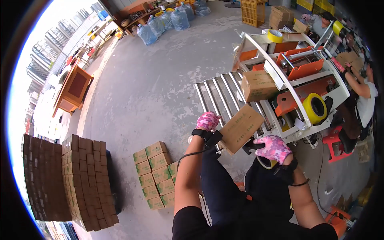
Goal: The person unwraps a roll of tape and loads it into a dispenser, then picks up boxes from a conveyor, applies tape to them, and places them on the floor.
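Right fingers [261, 141] tight around a tape dispenser [250, 147], left fingers [215, 118] beside a carton [242, 129], grip unclear.

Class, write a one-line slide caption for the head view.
Gloved left hand beside a box, right hand gripping a tape dispenser, at a roller conveyor; more boxes stacked at left.

Translucent blue water jugs [180, 20] are grouped at the far edge of the floor [132, 80], in front of a wooden workbench [137, 21] on which assorted items are set. A yellow slatted crate [253, 13] is located at the same edge, farther right. A brown panelled cabinet [75, 90] is positioned at the left edge, beyond which high-rise buildings [52, 42] are seen. A red stool [332, 145] is placed toward the right edge.
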Demonstrator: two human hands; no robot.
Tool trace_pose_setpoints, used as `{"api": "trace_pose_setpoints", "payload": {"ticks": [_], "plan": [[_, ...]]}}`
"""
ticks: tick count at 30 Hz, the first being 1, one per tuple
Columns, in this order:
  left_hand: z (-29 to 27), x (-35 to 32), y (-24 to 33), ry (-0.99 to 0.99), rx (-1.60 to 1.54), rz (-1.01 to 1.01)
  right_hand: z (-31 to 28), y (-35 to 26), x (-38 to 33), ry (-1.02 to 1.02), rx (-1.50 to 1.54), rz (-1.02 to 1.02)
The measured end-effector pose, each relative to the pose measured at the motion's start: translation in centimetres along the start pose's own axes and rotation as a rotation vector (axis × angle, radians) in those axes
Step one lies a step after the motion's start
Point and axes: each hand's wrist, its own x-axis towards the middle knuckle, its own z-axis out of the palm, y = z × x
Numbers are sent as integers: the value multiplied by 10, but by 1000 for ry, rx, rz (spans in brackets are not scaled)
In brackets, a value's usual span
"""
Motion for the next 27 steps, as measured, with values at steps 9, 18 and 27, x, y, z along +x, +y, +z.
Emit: {"api": "trace_pose_setpoints", "payload": {"ticks": [9,18,27], "plan": [[2,-139,79,307,-119,120,16,14,-31,95,581,49],[176,-65,-199,751,-2269,-539,36,-49,7,61,734,39],[329,37,-363,948,-2020,-987,85,-61,104,-76,974,68]]}}
